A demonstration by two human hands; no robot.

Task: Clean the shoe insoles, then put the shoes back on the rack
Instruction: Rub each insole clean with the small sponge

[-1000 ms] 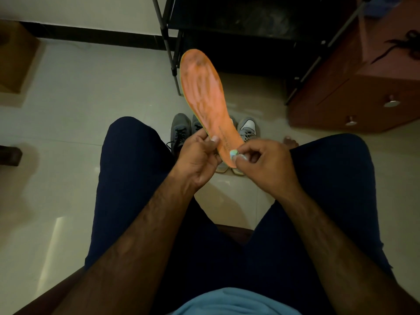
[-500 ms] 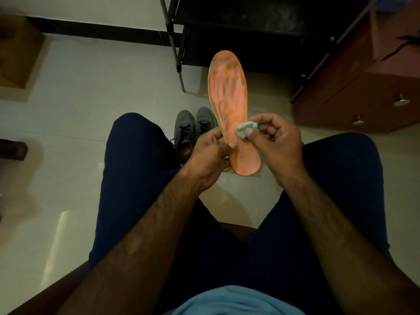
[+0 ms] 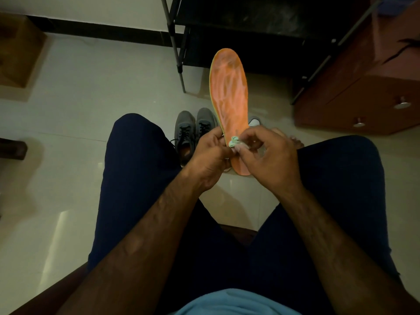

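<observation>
glossy tiled floor (image 3: 79, 105), matt scuffed insole (image 3: 229, 92)

I am seeing a person wearing navy legwear (image 3: 136, 169) over both thighs and a light blue shirt (image 3: 229, 302), forearms (image 3: 141, 237) and one foot (image 3: 293, 140) showing bare.

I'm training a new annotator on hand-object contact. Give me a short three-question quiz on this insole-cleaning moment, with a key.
1. Multiple choice: which hand pinches the cloth wad against the orange insole? A) left hand B) right hand C) neither
2. True or false: the grey shoes stand on the floor, not on the black rack.
3. Fill in: the left hand grips the ____.

Key: 1 B; 2 true; 3 insole.
</observation>
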